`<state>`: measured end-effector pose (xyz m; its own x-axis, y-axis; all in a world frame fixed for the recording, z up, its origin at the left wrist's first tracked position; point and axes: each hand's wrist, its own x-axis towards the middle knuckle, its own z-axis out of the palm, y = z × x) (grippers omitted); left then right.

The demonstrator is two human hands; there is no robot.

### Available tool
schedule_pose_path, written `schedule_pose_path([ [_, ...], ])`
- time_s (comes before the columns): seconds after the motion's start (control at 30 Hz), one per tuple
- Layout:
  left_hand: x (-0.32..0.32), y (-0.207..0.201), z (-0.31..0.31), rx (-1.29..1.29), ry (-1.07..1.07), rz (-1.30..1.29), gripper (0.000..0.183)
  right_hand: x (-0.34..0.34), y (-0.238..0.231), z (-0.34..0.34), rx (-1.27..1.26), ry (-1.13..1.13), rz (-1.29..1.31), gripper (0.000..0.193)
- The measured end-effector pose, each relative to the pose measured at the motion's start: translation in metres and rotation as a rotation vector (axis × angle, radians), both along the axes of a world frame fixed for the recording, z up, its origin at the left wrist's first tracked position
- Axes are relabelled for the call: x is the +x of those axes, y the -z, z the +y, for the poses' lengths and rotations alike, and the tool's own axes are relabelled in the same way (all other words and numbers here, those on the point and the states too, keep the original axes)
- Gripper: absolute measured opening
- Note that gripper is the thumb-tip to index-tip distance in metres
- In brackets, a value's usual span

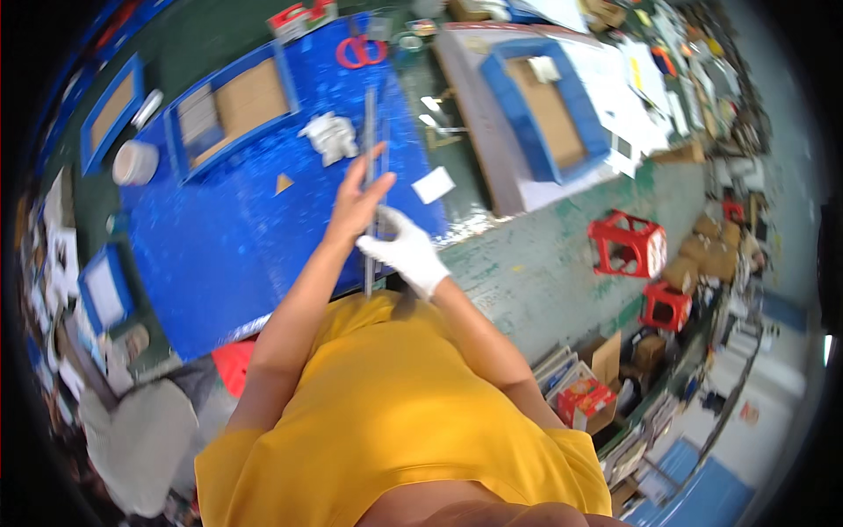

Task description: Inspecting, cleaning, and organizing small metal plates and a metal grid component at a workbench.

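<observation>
A long, thin, grey metal-looking strip [370,119] runs away from my body over the right part of the blue table mat. My bare left hand [358,200] is closed on its middle, fingers pointing away from me. Closer to my body, my right hand [406,252] in a white glove pinches the strip's lower part between thumb and fingers. Just beyond the left hand lies a crumpled white glove [331,138]. A white card [434,185] sits right of the hands. Motion blur hides the strip's exact kind.
Red-handled scissors [361,53] lie at the mat's far edge. Blue trays [290,98] stand on the left, with a white tub [135,163]. Another blue tray [600,151] rests on a board at right. Red stools [628,244] stand on the floor to the right.
</observation>
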<state>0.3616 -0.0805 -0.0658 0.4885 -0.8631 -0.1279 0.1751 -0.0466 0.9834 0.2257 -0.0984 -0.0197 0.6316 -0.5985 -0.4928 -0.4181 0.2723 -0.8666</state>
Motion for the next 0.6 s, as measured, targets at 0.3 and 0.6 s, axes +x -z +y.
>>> schedule_pose_path([
  [0.3,-0.021,0.01,-0.021,-0.017,-0.019,-0.126,0.047,-0.025,0.015,-0.003,0.114,0.107,-0.086,0.068],
  [0.6,-0.036,0.008,-0.036,0.106,-0.033,-0.313,0.039,-0.059,0.012,-0.059,0.043,-0.246,-0.139,0.064],
])
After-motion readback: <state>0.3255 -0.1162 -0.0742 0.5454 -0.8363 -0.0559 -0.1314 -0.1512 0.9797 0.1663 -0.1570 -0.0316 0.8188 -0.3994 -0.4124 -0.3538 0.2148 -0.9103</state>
